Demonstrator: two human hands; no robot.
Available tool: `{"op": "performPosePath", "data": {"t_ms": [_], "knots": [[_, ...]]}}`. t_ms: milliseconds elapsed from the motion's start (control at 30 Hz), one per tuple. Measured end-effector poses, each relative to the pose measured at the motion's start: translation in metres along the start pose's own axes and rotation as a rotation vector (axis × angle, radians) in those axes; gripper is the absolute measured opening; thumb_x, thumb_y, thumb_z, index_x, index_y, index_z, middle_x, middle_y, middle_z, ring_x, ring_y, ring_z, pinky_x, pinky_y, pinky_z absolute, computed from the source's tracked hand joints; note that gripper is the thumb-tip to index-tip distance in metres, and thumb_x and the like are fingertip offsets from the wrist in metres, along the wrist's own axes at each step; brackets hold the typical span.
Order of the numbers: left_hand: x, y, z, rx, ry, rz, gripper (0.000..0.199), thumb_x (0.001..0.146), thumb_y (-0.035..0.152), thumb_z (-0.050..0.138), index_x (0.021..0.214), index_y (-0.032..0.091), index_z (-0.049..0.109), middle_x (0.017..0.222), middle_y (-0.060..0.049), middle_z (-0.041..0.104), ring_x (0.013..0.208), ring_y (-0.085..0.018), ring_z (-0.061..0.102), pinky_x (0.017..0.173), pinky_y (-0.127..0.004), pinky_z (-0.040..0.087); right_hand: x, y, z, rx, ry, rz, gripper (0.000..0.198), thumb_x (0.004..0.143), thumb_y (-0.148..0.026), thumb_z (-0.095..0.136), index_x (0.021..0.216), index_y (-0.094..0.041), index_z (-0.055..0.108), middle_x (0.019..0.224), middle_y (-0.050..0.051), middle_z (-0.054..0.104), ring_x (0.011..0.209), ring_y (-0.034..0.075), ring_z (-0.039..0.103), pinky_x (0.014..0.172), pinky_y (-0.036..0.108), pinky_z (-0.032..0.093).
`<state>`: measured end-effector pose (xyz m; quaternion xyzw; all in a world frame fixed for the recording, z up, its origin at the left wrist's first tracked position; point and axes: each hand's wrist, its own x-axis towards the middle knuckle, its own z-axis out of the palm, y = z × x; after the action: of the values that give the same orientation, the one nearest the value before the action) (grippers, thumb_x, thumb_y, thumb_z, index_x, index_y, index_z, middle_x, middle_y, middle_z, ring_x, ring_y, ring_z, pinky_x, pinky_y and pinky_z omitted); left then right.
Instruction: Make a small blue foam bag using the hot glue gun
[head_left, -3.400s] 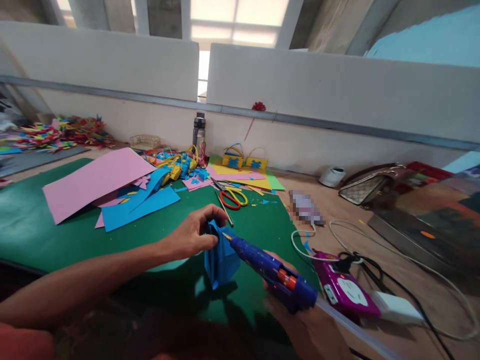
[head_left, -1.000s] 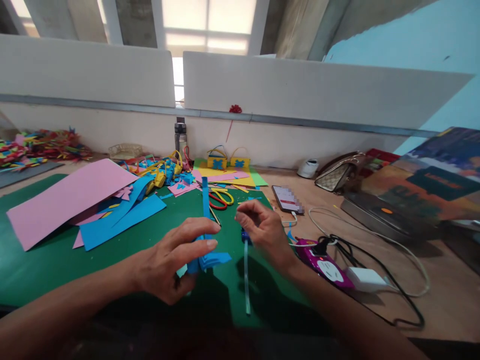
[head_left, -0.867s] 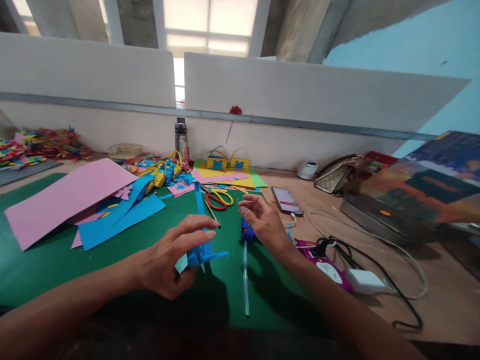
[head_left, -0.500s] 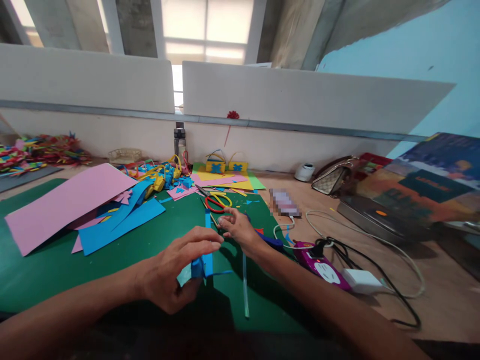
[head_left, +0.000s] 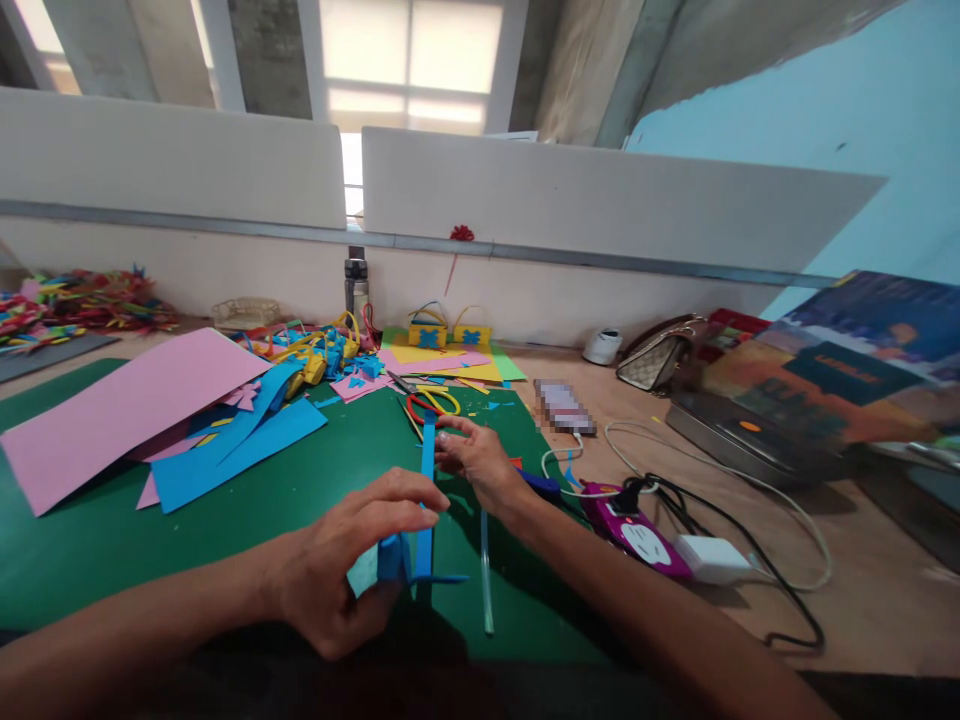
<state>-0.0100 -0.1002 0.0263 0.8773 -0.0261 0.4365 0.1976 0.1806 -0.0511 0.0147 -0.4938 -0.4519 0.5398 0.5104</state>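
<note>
Gripping a folded blue paper piece [head_left: 393, 560], the left hand [head_left: 330, 565] curls thumb and fingers round it over the front part of the green mat [head_left: 360, 440]. A long blue strip [head_left: 425, 500] stretches beside the piece toward the right hand [head_left: 484, 465], whose fingers bend next to its upper end; whether they pinch it cannot be told. A blue glue gun [head_left: 541, 487] lies partly hidden by the right forearm, a clear glue stick [head_left: 487, 590] near it. Beyond are scissors [head_left: 411, 406]; leftward, a blue sheet [head_left: 240, 462] and a pink sheet [head_left: 135, 405]; rightward, a purple power socket [head_left: 619, 525].
</note>
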Motion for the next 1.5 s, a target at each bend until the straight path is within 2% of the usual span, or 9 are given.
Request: {"op": "performPosePath", "data": {"t_ms": [167,333,600,767,933,1033,1200,1333,1500], "knots": [[0.002,0.001,0.002,-0.073,0.0,-0.056,0.074,0.056,0.001,0.044,0.127,0.017,0.033,0.112,-0.016,0.051,0.11,-0.027,0.049,0.089,-0.046,0.046,0.0,-0.001,0.002,0.008,-0.001,-0.035,0.034,0.056,-0.031,0.074,0.083,-0.017,0.061,0.057,-0.005,0.062,0.049,0.008,0.056,0.055,0.023,0.044],[0.0,0.001,0.003,-0.19,0.019,-0.266,0.061,0.058,0.003,0.045,0.117,0.018,0.041,0.111,-0.013,0.053,0.108,-0.026,0.049,0.092,-0.044,0.043,-0.003,-0.001,0.005,-0.003,-0.017,-0.074,0.028,0.054,-0.032,0.075,0.073,-0.017,0.062,0.058,-0.005,0.061,0.051,0.008,0.056,0.059,0.025,0.045],[0.003,0.0,0.001,-0.444,0.044,-0.526,0.037,0.07,0.015,0.05,0.107,0.013,0.048,0.106,-0.012,0.054,0.097,-0.022,0.052,0.085,-0.037,0.044,-0.007,-0.001,0.007,-0.136,-0.086,-0.134,0.021,0.061,-0.032,0.067,0.074,-0.016,0.062,0.056,-0.005,0.056,0.05,0.008,0.052,0.057,0.026,0.045],[0.004,0.0,-0.001,-0.456,0.026,-0.521,0.036,0.069,0.015,0.051,0.105,0.014,0.049,0.105,-0.011,0.055,0.098,-0.023,0.052,0.086,-0.038,0.042,-0.012,0.002,0.006,-0.333,-0.087,-0.203,0.024,0.067,-0.029,0.062,0.087,-0.016,0.06,0.075,0.0,0.061,0.063,0.011,0.057,0.06,0.026,0.046],[0.001,0.0,-0.002,-0.394,-0.001,-0.52,0.042,0.066,0.012,0.05,0.108,0.016,0.048,0.105,-0.01,0.054,0.099,-0.023,0.05,0.086,-0.037,0.041,-0.013,-0.009,-0.015,-0.656,-0.018,-0.314,0.022,0.073,-0.022,0.057,0.094,-0.017,0.061,0.075,0.0,0.06,0.068,0.013,0.055,0.067,0.028,0.043],[0.0,-0.002,-0.001,-0.376,-0.028,-0.533,0.042,0.066,0.012,0.05,0.108,0.015,0.048,0.107,-0.011,0.054,0.1,-0.023,0.05,0.085,-0.037,0.042,-0.01,-0.015,-0.026,-0.858,-0.004,-0.329,0.021,0.073,-0.021,0.059,0.094,-0.017,0.063,0.072,0.001,0.062,0.067,0.015,0.055,0.065,0.028,0.041],[0.0,-0.001,-0.001,-0.369,-0.03,-0.548,0.042,0.067,0.01,0.048,0.108,0.016,0.048,0.106,-0.01,0.054,0.101,-0.023,0.05,0.088,-0.038,0.041,-0.004,-0.006,-0.019,-1.126,-0.038,-0.304,0.02,0.069,-0.017,0.064,0.089,-0.02,0.067,0.074,0.004,0.066,0.074,0.02,0.06,0.067,0.029,0.04],[0.0,0.001,-0.002,-0.358,-0.038,-0.571,0.042,0.068,0.009,0.048,0.109,0.016,0.047,0.107,-0.01,0.054,0.101,-0.023,0.05,0.088,-0.038,0.041,-0.002,0.006,-0.008,-1.23,-0.068,-0.296,0.016,0.068,-0.014,0.064,0.082,-0.021,0.069,0.081,0.006,0.068,0.082,0.022,0.061,0.069,0.029,0.039],[0.0,0.001,-0.001,-0.369,-0.035,-0.585,0.037,0.072,0.014,0.051,0.109,0.016,0.047,0.107,-0.011,0.054,0.102,-0.024,0.05,0.089,-0.038,0.041,-0.003,0.008,-0.004,-1.19,-0.113,-0.339,0.013,0.071,-0.01,0.058,0.068,-0.02,0.066,0.074,0.004,0.066,0.075,0.019,0.06,0.064,0.027,0.038]]}}
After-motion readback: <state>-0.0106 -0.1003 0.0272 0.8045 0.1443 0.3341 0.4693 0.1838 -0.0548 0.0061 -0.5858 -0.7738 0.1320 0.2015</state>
